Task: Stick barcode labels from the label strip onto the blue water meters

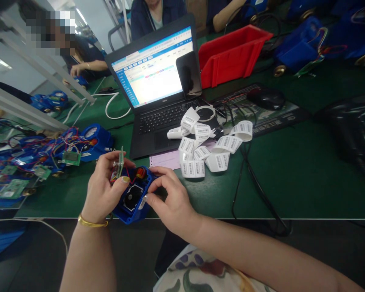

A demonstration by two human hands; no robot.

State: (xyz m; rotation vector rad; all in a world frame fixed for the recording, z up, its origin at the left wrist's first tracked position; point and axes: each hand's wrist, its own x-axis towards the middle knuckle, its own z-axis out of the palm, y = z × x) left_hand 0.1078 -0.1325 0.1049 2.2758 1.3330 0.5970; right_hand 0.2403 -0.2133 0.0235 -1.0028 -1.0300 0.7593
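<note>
A blue plastic housing (130,217) is tilted over the table's front edge, its open side showing a black round part (132,198) and red wiring. My left hand (105,184) is closed around the housing's left side. A small green circuit board (121,160) with a metal spring stands on edge by the left thumb and fingers, wires running into the housing. At the right wall, my right hand (172,198) is closed, its thumb pressing a small white label (142,202) against the blue plastic. The right fingers rest along the upper rim, their tips partly hidden.
Strips of white barcode labels (192,169) curl beside an open laptop (161,140), with a phone (188,77) leaning on its screen. A red bin (231,56), mouse (266,98) and black handheld scanner (346,121) are to the right. Several wired blue units (95,140) crowd the left. Co-workers sit opposite.
</note>
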